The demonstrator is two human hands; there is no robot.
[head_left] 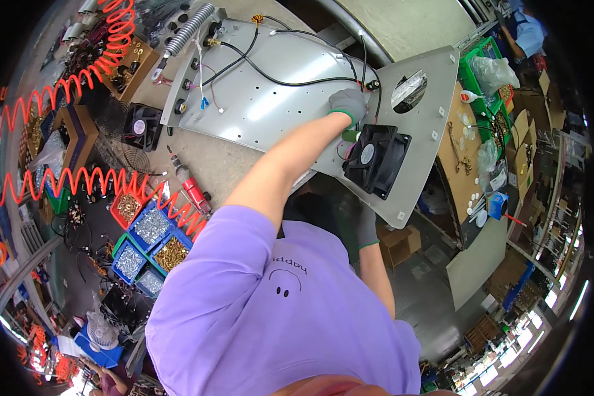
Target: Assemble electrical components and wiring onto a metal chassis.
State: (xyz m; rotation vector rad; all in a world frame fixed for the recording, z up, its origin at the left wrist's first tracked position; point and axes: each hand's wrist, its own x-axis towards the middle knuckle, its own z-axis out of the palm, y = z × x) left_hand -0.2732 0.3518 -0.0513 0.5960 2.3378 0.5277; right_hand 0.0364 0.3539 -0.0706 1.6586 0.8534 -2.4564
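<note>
My left hand [348, 105], in a grey glove with a green cuff, rests on a large bent grey metal panel [270, 112]. Its fingers look curled, close to a black cable [290, 82]; what is in them, if anything, is hidden. A square black fan [377, 162] sits on the panel's right section, beside a round cut-out [409, 92]. Between that fan and my left hand lies a green cylindrical piece [351, 136]. My right hand [367, 229], also gloved, is low at the panel's near edge, its fingers hidden beneath it.
A red power screwdriver [193, 188] and a second black fan [142, 127] lie on the bench left of the panel. Blue bins [153, 226] of small fasteners stand nearer. Red coiled hoses [66, 181] cross the left side. Green crates [485, 86] stand at right; a cardboard box [400, 245] is below.
</note>
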